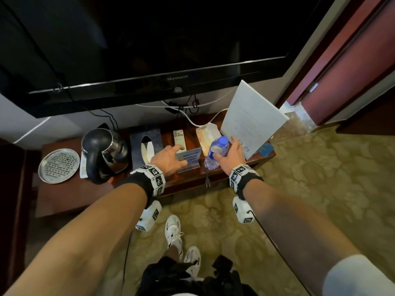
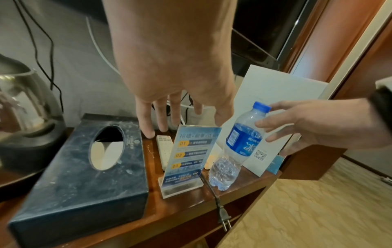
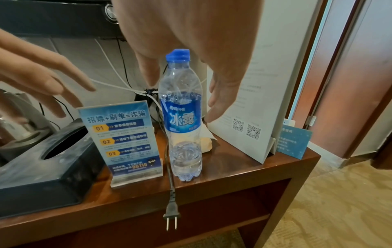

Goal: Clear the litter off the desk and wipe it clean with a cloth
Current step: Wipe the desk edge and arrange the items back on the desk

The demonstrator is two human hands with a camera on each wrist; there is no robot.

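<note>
While both hands hung spread and empty over the desk (image 3: 244,169), the water bottle (image 3: 182,117) stood upright near the front edge, long axis vertical, blue cap (image 3: 179,54) pointing up and a little water in the bottom. The right hand (image 1: 232,154) hovered with straight fingers parted on either side of the bottle's upper half; whether any finger touched the plastic could not be told. The left hand (image 1: 171,160) was open too, fingers extended above the top edge of the blue acrylic sign (image 3: 125,137), apparently without touching it.

Room around the bottle was tight. The sign stood just beside it on the left, a black power cord (image 3: 169,176) ran down between them, and its two-pin plug (image 3: 171,213) hung over the front edge. A white folded card (image 3: 250,117) leaned close on the right, with a small blue card (image 3: 295,142) behind it at the desk's right corner. A crumpled wrapper (image 3: 206,139) lay behind the bottle. Left of the sign sat a dark tissue box (image 2: 84,167), a white remote (image 2: 164,147) behind, and a kettle (image 1: 104,152) farther left. Only the space straight above the bottle and toward the front was free.
</note>
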